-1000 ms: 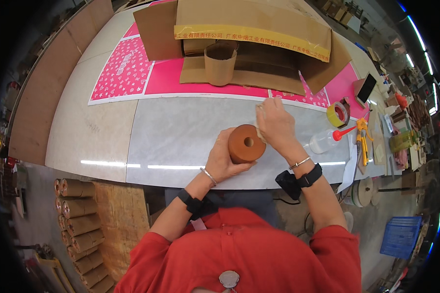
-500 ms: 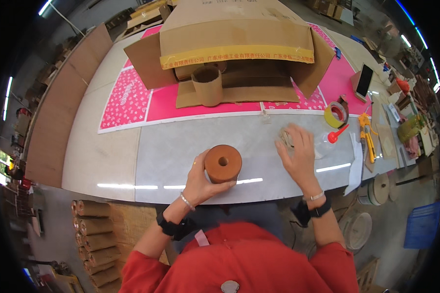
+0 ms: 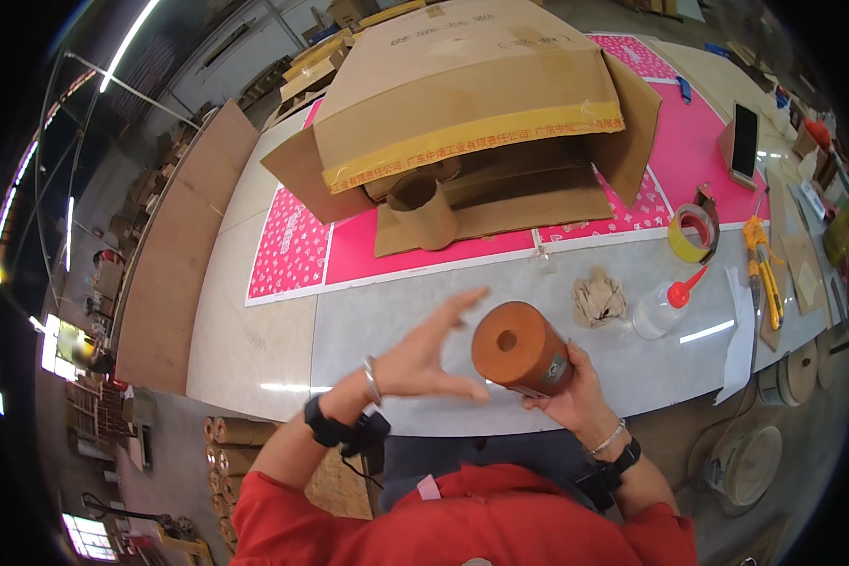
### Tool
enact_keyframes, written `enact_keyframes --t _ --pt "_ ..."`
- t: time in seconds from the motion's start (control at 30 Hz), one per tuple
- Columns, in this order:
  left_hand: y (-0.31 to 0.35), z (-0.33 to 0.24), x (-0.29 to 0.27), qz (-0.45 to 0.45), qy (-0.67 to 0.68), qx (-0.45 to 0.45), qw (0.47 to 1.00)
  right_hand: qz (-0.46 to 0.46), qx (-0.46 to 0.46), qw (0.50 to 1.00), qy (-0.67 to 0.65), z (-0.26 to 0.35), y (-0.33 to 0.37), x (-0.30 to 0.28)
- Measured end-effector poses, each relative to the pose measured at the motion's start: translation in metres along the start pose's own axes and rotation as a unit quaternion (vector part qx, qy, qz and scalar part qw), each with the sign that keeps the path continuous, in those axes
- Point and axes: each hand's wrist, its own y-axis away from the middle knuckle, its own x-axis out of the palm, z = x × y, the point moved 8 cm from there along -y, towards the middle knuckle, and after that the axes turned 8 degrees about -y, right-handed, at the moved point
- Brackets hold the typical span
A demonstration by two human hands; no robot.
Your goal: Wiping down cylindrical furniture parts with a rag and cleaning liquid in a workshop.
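Note:
A reddish-brown roll (image 3: 526,351) with a round hole through its end is tilted above the grey tabletop. My right hand (image 3: 575,394) grips it from the right and below, beside a small label on its side. To its left, my left hand (image 3: 420,363) is open, with thumb and fingers spread and apart from the roll. A crumpled beige cloth (image 3: 599,298) lies just beyond the right hand. Next to the cloth sits a clear squeeze bottle (image 3: 657,311) with a red nozzle.
A large open cardboard box (image 3: 462,123) lies across pink printed sheets (image 3: 373,253), with a cardboard tube (image 3: 429,215) upright at its mouth. Yellow tape (image 3: 686,247), a phone (image 3: 744,141) and a yellow cutter (image 3: 772,288) are at the right. Several brown rolls (image 3: 245,431) are stacked below the table's left side.
The roll has passed from my left hand to my right. My right hand has left the cloth; my left has let go and spread open. The view has shifted.

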Motion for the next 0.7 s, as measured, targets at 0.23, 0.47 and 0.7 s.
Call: enact_keyframes --t 0.23,0.47,0.7 --pt "-0.064 0.056 -0.110 -0.229 -0.502 -0.019 0.834 -0.091 -0.097 0.987 0.091 0.019 0.012 -0.019" --pt "-0.052 0.091 -0.117 -0.245 -0.172 -0.179 0.937 -0.080 -0.140 0.973 0.162 0.021 0.013 0.005" --pt "0.060 0.068 -0.082 -0.294 0.235 -0.179 0.909 -0.092 -0.137 0.952 0.259 0.018 0.005 0.015"
